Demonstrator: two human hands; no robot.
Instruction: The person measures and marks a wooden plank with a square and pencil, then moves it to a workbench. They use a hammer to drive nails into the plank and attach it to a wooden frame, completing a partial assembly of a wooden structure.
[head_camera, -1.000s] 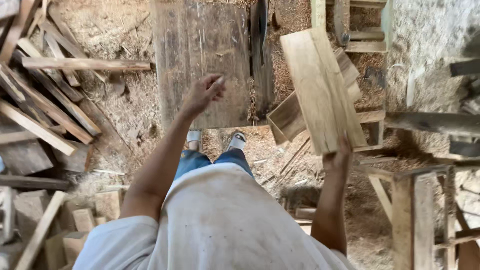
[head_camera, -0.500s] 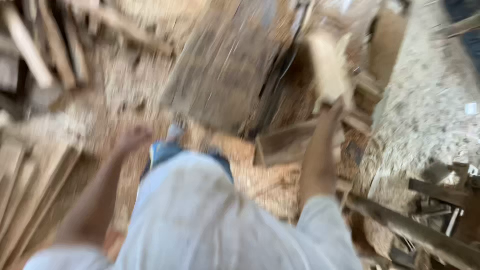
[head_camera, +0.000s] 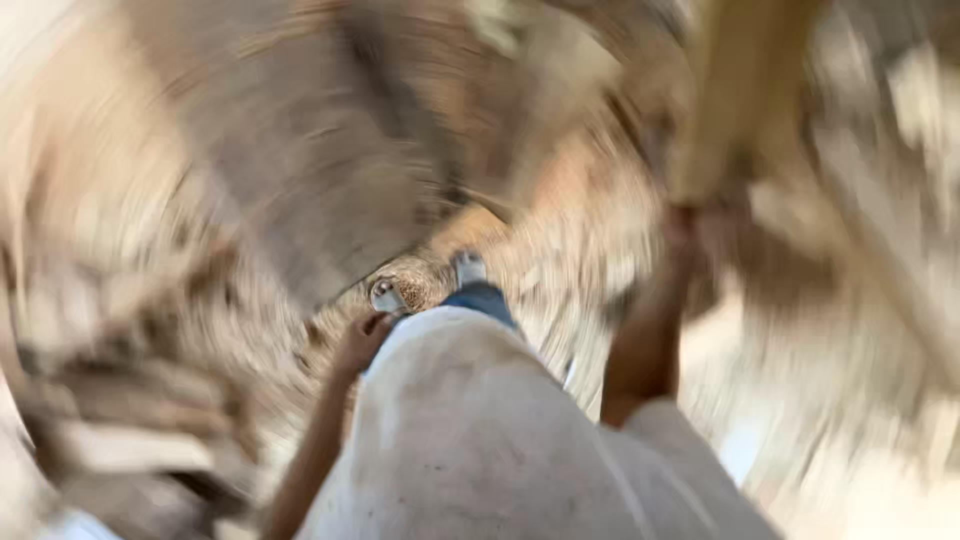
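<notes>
Now the whole view is smeared by a fast turn of the head, where a second ago the wooden scraps and boards on the ground read sharply. The right hand (head_camera: 700, 225) is raised well above the white shirt (head_camera: 480, 440) and is closed around the lower end of a pale wooden plank (head_camera: 735, 100), which stands up from the hand toward the top edge of the view; a second ago that plank was held out ahead of the body, so it has stayed in the grip while the person swung round. The left hand (head_camera: 362, 340) has come down from its outstretched, spread position and now hangs just left of the shirt, fingers loosely curled and holding nothing. Both shoes (head_camera: 470, 268) show just beyond the shirt on sawdust-strewn floor (head_camera: 560, 260). Everything else is too blurred to tell.
</notes>
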